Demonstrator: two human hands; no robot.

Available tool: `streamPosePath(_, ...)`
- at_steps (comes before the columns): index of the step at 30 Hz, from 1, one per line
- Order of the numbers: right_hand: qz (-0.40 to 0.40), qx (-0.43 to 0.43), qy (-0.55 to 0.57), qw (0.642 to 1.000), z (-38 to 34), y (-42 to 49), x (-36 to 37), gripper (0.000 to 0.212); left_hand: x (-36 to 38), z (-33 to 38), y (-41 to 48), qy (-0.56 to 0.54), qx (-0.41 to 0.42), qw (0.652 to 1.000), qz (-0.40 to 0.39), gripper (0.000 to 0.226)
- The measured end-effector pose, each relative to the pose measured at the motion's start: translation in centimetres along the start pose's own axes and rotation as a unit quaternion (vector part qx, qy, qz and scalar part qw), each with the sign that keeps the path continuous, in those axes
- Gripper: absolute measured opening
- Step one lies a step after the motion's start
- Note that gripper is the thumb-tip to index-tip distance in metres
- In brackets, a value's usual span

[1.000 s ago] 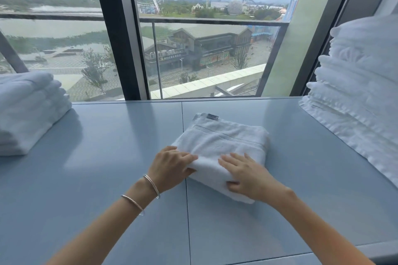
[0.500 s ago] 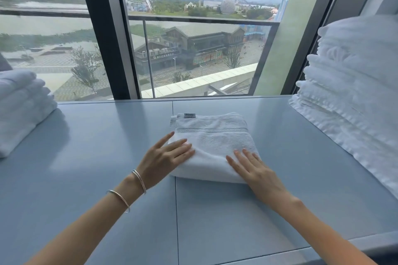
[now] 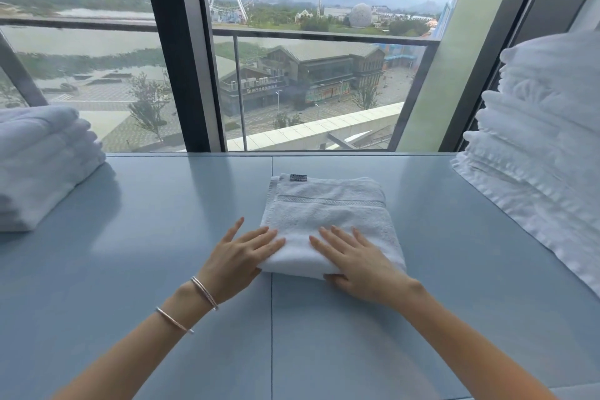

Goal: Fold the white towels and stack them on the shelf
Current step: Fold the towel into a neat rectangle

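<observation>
right hand [image 3: 360,265] atop towel [image 3: 328,208] (newly)

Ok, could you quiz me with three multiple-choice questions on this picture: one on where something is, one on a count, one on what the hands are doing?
1. Where does the folded towel lie?
A. on the floor
B. on the grey surface, between the left pile and the right pile
C. on a chair

2. How many bracelets are on the left wrist?
A. one
B. two
C. four

3. How do the left hand and the right hand lie?
A. clenched in fists
B. lifting the towel high
C. fingers straight, resting on the towel

Answers: 1 B, a pile shows at each side; 2 B, two thin bands show; 3 C, both lie flat on it.
</observation>
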State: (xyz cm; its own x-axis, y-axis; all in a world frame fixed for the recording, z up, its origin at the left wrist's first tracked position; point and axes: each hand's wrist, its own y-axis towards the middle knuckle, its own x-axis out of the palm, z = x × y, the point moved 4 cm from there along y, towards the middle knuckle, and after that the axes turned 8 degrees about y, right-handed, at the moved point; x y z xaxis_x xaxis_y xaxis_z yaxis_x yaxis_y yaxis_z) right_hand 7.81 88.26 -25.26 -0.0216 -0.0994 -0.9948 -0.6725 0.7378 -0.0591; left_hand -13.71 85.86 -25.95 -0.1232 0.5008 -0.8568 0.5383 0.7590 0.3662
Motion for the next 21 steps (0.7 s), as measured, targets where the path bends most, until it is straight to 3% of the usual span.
streamPosePath(3,-0.036,-0.027,0.019,0.999,0.6,0.3,0.2,0.079,-0.5,-0.4,0.0,0.029,-0.033,0.999,0.007,0.079)
streamPosePath(5,-0.049,-0.033,0.171,0.984,2.2,0.2,-1.5,0.069,-1.7,-0.7,0.8,0.048,-0.05,0.997,0.044,0.067)
streamPosePath(7,0.035,-0.004,0.26,0.965,5.5,1.0,-3.4,0.053,-3.3,0.3,2.6,0.015,-0.079,0.994,0.071,0.049)
streamPosePath(8,0.07,0.025,0.248,0.966,7.5,1.8,-3.9,0.048,-3.8,1.2,3.8,-0.042,-0.101,0.992,0.055,0.047)
streamPosePath(10,0.062,0.089,0.187,0.976,10.4,3.8,-3.4,0.042,-3.0,3.8,5.9,-0.15,-0.146,0.975,-0.078,0.063)
streamPosePath(13,0.031,0.151,0.127,0.98,12.5,6.8,-2.0,0.045,0.1,6.3,7.1,-0.147,-0.144,0.958,-0.2,0.09)
streamPosePath(16,0.039,0.205,0.125,0.97,12.9,8.6,-1.7,0.049,1.2,4.7,6.4,-0.139,-0.143,0.962,-0.186,0.088)
streamPosePath(21,0.037,0.191,0.139,0.971,8.4,10.5,-0.7,0.054,0.2,1.9,2.0,-0.156,-0.161,0.956,-0.191,0.093)
